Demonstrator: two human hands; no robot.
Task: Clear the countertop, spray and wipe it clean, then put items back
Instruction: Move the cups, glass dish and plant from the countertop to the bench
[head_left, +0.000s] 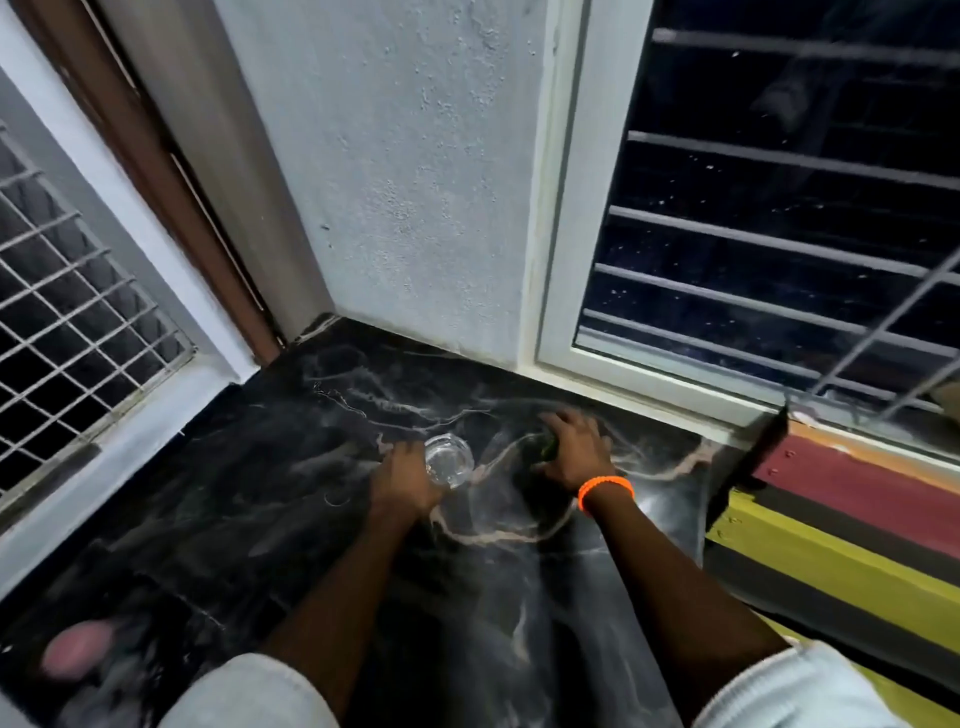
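Note:
A black marble countertop (270, 499) with pale veins fills the corner below the wall. My left hand (408, 475) grips a clear glass (449, 460) that stands on the counter near its middle. Just to the right, my right hand (576, 449), with an orange bracelet at the wrist, is curled over a dark green object (548, 448) on the counter. Most of that object is hidden under the fingers, so I cannot tell what it is.
A barred window (779, 234) runs along the back right, a grilled window (67, 312) on the left. A blurred pink object (78, 657) lies at the counter's near left. A striped red, black and yellow surface (841, 545) lies beyond the counter's right edge.

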